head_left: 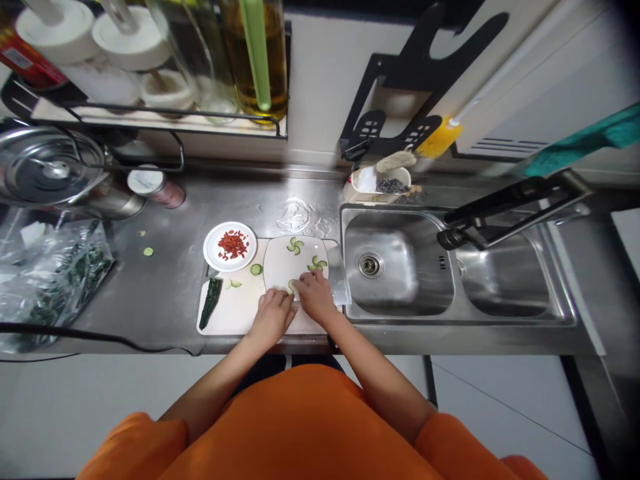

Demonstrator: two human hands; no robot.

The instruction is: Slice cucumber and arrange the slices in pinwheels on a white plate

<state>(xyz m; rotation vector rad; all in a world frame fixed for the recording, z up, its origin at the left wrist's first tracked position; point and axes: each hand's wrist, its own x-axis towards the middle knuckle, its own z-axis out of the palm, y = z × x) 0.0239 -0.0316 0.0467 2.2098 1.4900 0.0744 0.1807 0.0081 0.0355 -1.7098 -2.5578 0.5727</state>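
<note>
A white squarish plate rests partly over a white cutting board. On it cucumber slices are fanned into small curved clusters. The fingertips of my right hand are bent down onto a cucumber slice near the plate's front edge. My left hand lies at the plate's near left edge, fingers loosely stretched, with nothing visible in them. A piece of dark green cucumber lies on the board's left, and a cut cucumber end sits beside the plate.
A small white dish of red bits overlaps the board's back left corner. The knife blade lies right of the plate, by the double sink. A plastic bag of greens, a jar and a pot stand left.
</note>
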